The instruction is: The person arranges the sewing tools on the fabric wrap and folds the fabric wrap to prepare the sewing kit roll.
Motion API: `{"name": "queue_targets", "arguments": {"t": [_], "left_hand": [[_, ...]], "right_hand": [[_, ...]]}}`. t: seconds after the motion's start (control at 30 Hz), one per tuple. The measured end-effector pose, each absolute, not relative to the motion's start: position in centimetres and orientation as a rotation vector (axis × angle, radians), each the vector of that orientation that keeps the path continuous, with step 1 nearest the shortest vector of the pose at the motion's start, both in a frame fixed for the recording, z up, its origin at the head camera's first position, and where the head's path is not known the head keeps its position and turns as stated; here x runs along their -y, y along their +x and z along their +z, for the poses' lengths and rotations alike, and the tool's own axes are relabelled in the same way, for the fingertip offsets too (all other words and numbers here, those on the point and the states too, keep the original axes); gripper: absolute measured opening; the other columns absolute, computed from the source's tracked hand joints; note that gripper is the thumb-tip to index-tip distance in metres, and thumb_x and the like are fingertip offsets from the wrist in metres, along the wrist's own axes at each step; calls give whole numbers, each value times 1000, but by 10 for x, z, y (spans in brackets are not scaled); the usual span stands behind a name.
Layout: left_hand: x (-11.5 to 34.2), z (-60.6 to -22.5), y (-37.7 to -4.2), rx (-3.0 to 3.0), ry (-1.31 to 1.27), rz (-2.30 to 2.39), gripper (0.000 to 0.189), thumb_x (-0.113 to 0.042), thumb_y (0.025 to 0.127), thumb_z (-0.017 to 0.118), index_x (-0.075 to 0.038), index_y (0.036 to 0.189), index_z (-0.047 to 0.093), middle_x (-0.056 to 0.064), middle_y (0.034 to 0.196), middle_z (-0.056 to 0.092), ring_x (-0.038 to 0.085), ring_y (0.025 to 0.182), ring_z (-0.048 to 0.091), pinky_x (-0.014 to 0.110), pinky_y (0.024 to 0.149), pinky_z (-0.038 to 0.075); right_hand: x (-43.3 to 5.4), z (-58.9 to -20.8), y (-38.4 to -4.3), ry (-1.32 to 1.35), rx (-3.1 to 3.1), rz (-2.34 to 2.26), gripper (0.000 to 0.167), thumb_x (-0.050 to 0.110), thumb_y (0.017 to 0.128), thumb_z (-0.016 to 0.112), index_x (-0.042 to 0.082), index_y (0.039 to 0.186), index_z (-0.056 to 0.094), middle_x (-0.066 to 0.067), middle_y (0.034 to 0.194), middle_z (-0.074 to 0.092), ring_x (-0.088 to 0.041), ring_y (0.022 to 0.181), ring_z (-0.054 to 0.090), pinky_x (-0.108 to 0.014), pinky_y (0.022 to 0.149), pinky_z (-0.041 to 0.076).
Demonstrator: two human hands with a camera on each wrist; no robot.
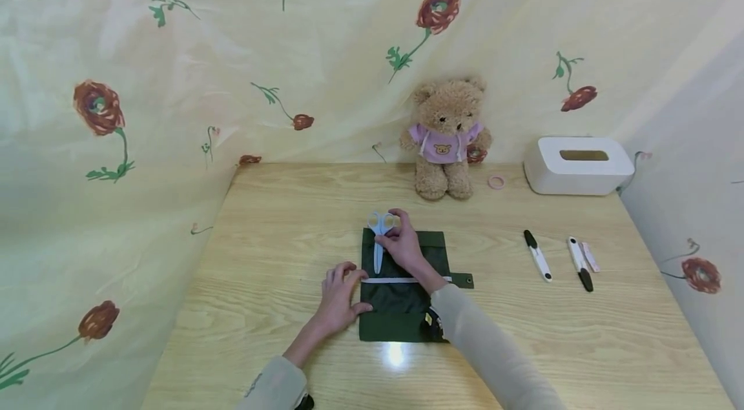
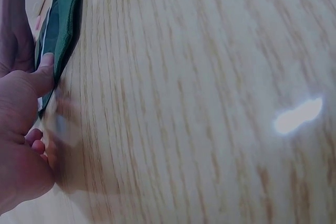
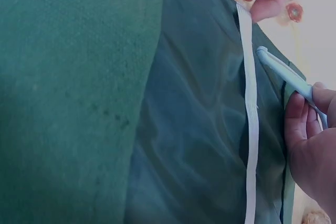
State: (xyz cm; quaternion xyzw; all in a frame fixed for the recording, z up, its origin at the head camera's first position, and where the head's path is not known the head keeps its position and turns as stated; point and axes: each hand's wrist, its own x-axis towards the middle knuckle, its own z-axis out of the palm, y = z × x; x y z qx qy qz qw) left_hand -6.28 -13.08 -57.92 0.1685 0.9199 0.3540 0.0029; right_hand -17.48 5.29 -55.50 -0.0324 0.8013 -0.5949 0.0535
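A dark green fabric roll-up case (image 1: 395,327) lies spread on the table, with a white elastic band (image 1: 386,280) across its middle. Light blue scissors (image 1: 378,257) are in my right hand (image 1: 405,247), pinched near the handles above the case's far part. Their blades point toward the band, and in the right wrist view the closed scissors tip (image 3: 262,52) stays apart from the band (image 3: 252,103). My left hand (image 1: 337,299) rests at the case's left edge, thumb and index finger spread, the index by the band's end. Its thumb (image 2: 44,69) touches the fabric in the left wrist view.
A strap with a snap (image 1: 463,280) sticks out from the case's right side. Farther right lie two black-and-white pen-like tools (image 1: 540,261) (image 1: 577,255) and a small pink-white strip (image 1: 589,257). At the back are a teddy bear (image 1: 444,145), a pink ring (image 1: 496,182) and a white tissue box (image 1: 575,177).
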Motion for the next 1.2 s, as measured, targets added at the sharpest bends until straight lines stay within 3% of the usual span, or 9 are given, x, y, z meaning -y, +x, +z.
{"name": "queue_targets", "arguments": {"t": [0.57,0.83,1.2], "left_hand": [[132,-581,-62,-2899,527,1113,57,-28,77,87,-14,126,59,15,137,41,37,118,37,50,89,32],[133,-580,-62,-2880,511,1103,59,-29,78,87,-13,127,59,15,138,40,37,118,36,51,90,32],[133,-578,-64,-2857,497,1091,62,-32,79,85,-14,131,57,13,141,37,35,121,35,52,94,32]], "right_hand": [[-50,-556,-162,-365,-2526,-1594,66,2,84,79,1,140,43,-6,79,67,-24,74,68,-40,69,55],[-51,-549,-161,-380,-2551,-1388,63,3,82,81,0,135,46,-4,80,63,-17,70,64,-34,66,52],[-51,-537,-159,-433,-2602,-1086,62,11,78,86,-5,126,51,-18,109,54,-28,93,55,-41,80,48]]}}
